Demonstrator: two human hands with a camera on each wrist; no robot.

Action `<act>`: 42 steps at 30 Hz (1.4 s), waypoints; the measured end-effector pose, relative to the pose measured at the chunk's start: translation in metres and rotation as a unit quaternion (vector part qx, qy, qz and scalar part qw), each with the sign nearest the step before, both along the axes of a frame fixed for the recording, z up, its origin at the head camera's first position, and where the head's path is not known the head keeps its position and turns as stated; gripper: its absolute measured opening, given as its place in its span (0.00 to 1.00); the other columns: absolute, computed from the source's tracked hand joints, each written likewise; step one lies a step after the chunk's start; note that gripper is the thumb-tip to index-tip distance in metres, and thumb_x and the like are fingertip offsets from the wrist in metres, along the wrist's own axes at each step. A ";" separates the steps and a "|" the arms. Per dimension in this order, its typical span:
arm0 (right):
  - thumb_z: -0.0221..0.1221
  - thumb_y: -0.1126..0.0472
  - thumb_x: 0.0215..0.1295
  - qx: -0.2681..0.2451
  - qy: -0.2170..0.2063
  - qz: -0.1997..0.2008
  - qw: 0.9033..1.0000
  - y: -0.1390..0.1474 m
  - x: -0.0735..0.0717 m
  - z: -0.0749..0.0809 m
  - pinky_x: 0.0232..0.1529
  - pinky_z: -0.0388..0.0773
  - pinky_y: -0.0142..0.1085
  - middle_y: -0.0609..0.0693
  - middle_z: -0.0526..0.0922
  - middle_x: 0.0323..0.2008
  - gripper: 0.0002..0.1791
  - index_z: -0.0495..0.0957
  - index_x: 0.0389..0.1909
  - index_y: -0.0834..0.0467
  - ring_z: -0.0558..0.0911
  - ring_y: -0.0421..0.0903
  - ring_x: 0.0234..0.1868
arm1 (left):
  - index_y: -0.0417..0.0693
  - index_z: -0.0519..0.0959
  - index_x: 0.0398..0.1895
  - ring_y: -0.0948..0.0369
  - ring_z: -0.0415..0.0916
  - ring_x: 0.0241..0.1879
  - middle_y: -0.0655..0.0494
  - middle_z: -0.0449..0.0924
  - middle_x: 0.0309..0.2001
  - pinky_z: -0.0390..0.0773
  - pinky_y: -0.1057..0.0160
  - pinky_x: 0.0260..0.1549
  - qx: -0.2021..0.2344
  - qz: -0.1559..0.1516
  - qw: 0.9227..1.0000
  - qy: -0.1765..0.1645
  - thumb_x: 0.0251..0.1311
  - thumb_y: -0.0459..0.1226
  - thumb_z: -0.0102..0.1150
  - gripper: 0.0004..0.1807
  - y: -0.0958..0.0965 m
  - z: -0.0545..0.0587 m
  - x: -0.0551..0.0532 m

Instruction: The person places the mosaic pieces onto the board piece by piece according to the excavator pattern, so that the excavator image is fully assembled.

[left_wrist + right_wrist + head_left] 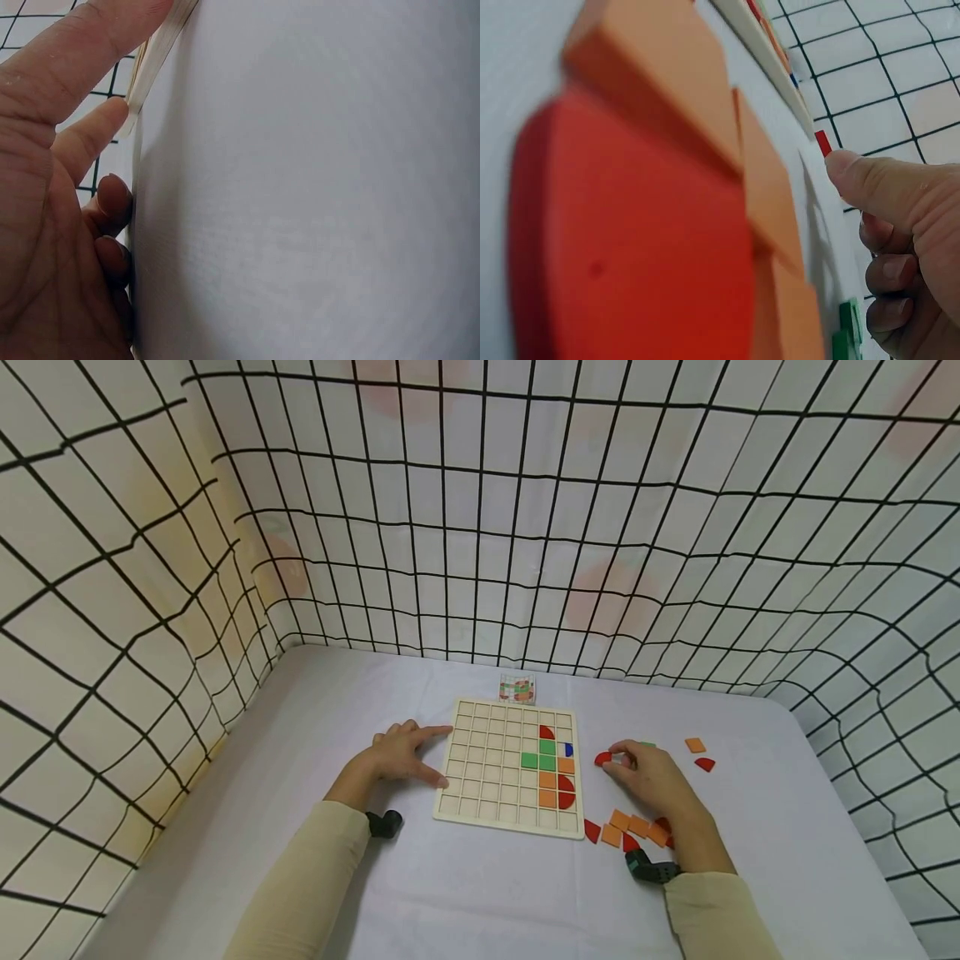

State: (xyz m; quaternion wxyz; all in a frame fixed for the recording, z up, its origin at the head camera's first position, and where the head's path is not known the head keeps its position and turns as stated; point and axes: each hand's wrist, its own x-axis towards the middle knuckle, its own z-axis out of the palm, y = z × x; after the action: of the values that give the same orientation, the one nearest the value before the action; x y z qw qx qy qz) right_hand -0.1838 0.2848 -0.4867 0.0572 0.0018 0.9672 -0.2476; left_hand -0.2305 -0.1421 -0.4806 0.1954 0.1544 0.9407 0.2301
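**Red piece (602, 759) just off the board's (491, 770) right edge, right hand (660, 785) nearest**

From the head view, we have the right hand pinching that red piece between thumb and fingers, a narrow gap short of the board. The whole relation, as we judge it, is sideways: the board lies to the left of the pinch, and the piece is at the fingertips, on the board's side of the hand. Over on the far side, our left hand (393, 758) has thumb and index finger spread, their tips at the board's left edge, gripping nothing. Loose orange pieces (619, 820) lie nearer us, by the right wrist.

To the left wrist now, and we see thumb and index finger stretched to the board's edge, the other fingertips tucked back toward the palm.

And the right wrist: we catch the red piece as a thin sliver beyond the thumb tip, with the board's edge near it and green pieces (847, 330) below the curled fingers. The fingers hide too much, so we cannot fairly call its long axis; the exposed part seems to point toward the board.
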 end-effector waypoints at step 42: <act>0.63 0.50 0.71 -0.009 0.016 0.138 0.990 -0.095 -0.039 0.007 0.34 0.68 0.36 0.45 0.75 0.26 0.19 0.81 0.56 0.57 0.72 0.41 0.28 | 0.76 0.65 0.76 0.58 0.62 0.45 0.57 0.70 0.50 0.58 0.56 0.44 0.003 0.004 1.000 -0.002 0.39 0.62 0.79 0.54 0.000 -0.001 -0.001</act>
State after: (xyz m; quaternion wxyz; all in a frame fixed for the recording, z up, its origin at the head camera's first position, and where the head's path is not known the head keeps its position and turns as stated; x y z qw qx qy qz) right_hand -0.2225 0.1899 -0.4798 0.0759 -0.1364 0.9567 -0.2457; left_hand -0.2314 -0.1420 -0.4819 0.1959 0.1507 0.9403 0.2342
